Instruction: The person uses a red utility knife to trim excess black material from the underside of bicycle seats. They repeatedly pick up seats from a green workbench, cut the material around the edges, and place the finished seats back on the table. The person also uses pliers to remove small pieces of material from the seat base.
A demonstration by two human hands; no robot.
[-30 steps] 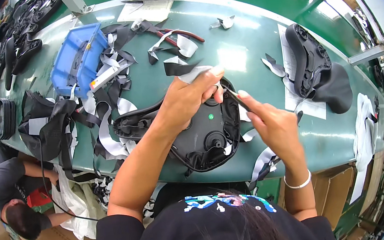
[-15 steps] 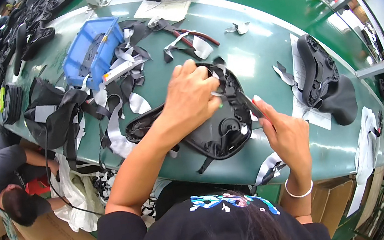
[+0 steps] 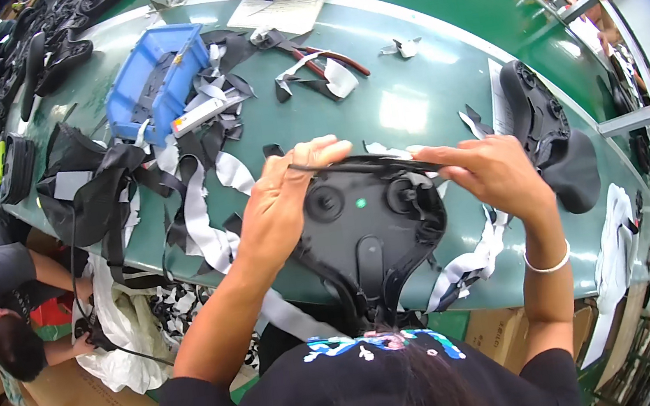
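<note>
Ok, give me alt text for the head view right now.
A person's left hand grips the far left rim of a black saddle-shaped part, narrow end toward the body, while the right hand is at its far right rim. Farther across the green table are a blue bin, fabric scraps and a red-handled tool.

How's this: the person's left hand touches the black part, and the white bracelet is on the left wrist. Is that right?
Wrong wrist: the head view shows the white bracelet on the right. The left hand does touch the black part.
</note>
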